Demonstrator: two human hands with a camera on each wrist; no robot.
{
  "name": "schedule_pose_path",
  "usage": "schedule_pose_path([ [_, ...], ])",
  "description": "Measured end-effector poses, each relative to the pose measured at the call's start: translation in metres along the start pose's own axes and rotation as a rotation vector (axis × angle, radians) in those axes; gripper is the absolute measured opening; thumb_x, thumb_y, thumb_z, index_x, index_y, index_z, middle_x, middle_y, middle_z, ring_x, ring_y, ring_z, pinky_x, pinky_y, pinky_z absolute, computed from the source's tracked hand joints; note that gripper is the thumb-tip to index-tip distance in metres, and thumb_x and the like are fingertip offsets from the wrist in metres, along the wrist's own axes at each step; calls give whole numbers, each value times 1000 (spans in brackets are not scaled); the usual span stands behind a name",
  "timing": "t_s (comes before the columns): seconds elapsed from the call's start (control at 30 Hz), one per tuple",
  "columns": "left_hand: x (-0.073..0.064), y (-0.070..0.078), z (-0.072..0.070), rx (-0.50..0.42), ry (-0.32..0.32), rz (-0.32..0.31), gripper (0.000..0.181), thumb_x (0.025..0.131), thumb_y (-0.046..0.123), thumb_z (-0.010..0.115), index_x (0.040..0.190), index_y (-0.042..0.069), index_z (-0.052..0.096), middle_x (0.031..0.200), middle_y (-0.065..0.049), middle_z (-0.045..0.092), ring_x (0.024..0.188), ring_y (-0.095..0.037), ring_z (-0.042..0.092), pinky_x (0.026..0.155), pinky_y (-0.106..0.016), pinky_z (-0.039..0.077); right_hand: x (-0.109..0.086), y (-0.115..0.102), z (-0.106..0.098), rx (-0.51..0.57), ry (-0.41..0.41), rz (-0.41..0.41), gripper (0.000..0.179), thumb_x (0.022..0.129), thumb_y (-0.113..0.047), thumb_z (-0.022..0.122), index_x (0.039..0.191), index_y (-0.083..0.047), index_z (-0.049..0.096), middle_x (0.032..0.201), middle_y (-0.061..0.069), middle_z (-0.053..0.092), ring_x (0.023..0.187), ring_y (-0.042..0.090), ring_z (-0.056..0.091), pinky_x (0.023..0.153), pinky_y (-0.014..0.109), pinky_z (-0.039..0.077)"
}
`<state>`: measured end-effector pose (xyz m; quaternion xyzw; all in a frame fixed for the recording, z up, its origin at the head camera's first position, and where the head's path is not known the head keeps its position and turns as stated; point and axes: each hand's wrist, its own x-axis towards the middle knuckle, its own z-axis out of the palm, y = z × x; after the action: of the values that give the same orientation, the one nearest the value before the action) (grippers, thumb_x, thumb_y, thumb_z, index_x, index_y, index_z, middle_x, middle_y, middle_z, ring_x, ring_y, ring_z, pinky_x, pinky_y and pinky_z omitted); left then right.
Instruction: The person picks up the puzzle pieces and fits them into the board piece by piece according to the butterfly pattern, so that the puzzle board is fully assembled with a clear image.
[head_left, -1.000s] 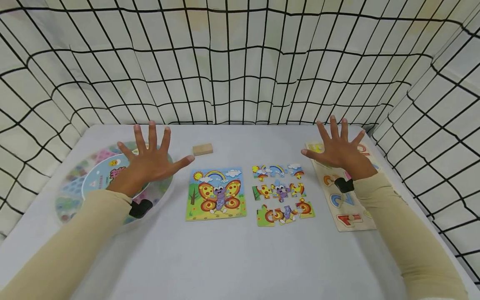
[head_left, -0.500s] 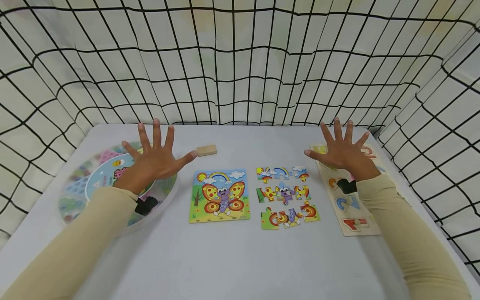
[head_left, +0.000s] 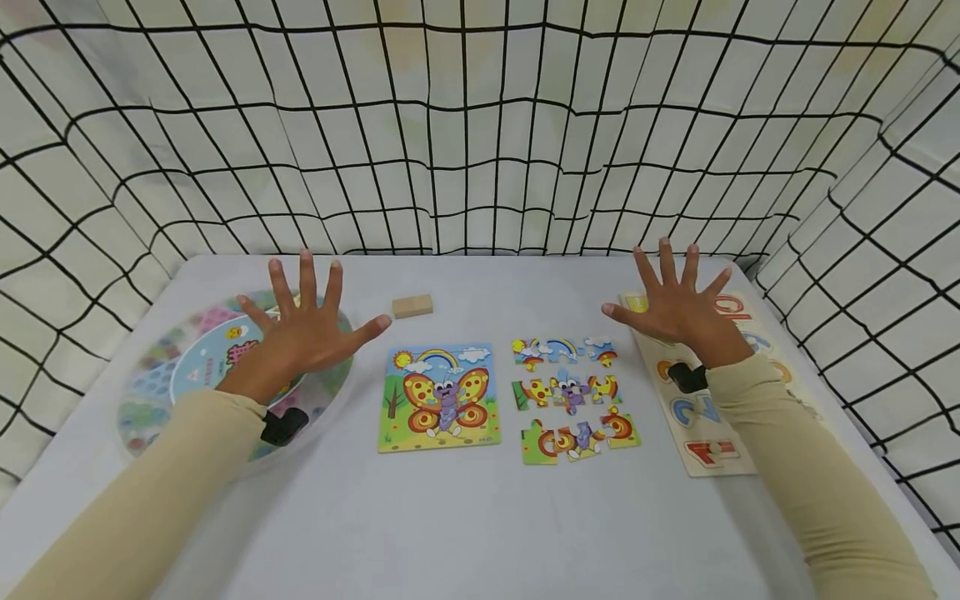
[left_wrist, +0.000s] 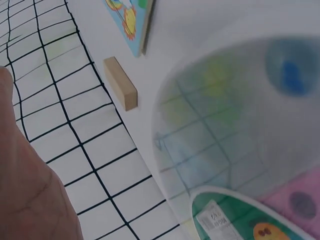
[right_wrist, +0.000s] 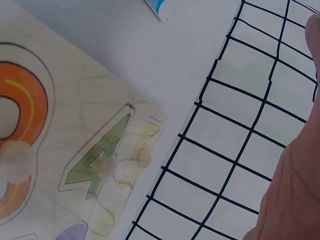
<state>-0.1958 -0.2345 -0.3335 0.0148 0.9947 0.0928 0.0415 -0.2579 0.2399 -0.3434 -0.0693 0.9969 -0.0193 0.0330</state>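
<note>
- Both hands have fingers straight and spread wide. They hold nothing.
- The left hand (head_left: 303,337) is over the round toy (head_left: 198,362) on the left. Its thumb points right, toward a spot just near of the wood block (head_left: 412,307).
- The right hand (head_left: 678,315) is over the far part of the number board (head_left: 675,417) on the right.
- Both hands look lifted up, but I can't tell how high.
- In the middle lies the butterfly picture (head_left: 439,398). Just right of it are the puzzle pieces (head_left: 572,390), in three rows with gaps between.
- To do this bit well, I think: wide fingers, quiet arms, no bumps.
- The pieces look thin and light, so a dragging sleeve (head_left: 810,475) could mess up the rows.
- The best room to move is the near middle of the table (head_left: 435,525), between the sleeves.
- The round toy is near the left edge and the board near the right edge, so it's tighter there.
- The net (head_left: 510,159) stands right by the far edge. Fingers might catch in it.
</note>
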Motion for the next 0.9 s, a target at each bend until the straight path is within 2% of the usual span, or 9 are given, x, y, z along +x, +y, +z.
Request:
schedule_pose_path([
  [0.17,-5,3,1,-14,4,57,113,80,86,30,154,13,-16,148,-12,-43,125,-37,-48,87,-77,-24,-1,-4,0,47,17,-36,110,80,-86,33,157,-20,-8,158,16,-24,137,42,-31,96,73,-21],
  [0.3,-12,5,-3,-26,27,156,114,82,81,41,155,11,-13,152,-13,-37,132,-34,-42,96,-72,-22,-4,-9,-1,138,28,-91,107,83,-81,38,157,-17,-5,158,18,-21,140,41,-27,101,70,-19],
  [0.4,-19,7,-5,-74,29,231,117,83,72,55,155,7,-9,155,-17,-30,138,-34,-33,104,-70,-13,-7,-15,-3,213,40,-152,103,87,-73,46,157,-14,0,158,21,-17,141,42,-21,102,72,-13],
  [0.47,-24,9,-3,-128,5,265,120,82,65,65,155,5,-9,156,-16,-28,141,-35,-27,107,-69,-3,-10,-19,-2,260,32,-193,97,91,-63,51,157,-12,3,159,22,-15,142,42,-19,103,73,-9],
  [0.6,-37,14,4,-266,-94,305,124,79,50,77,154,8,-13,157,-10,-27,145,-36,-15,108,-66,15,-17,-26,-1,357,-10,-256,85,96,-44,58,157,-10,11,160,21,-10,143,39,-19,104,74,-3],
  [0.7,-47,18,12,-343,-161,318,123,80,45,79,155,13,-13,159,-6,-23,146,-36,-7,110,-62,18,-22,-30,2,428,-28,-292,76,96,-35,62,155,-8,22,161,21,-1,145,37,-16,107,71,2],
  [0.8,-55,20,19,-367,-192,329,118,82,43,78,156,14,-9,161,-6,-15,147,-34,-1,112,-58,18,-27,-36,5,485,-50,-315,67,96,-32,62,152,-8,33,161,18,9,146,35,-9,110,67,9],
  [0.9,-61,22,27,-379,-208,338,113,84,39,77,156,11,-5,162,-9,-9,147,-34,2,112,-56,18,-32,-42,6,517,-79,-322,62,97,-31,62,150,-10,38,161,14,16,147,34,-2,110,65,15],
])
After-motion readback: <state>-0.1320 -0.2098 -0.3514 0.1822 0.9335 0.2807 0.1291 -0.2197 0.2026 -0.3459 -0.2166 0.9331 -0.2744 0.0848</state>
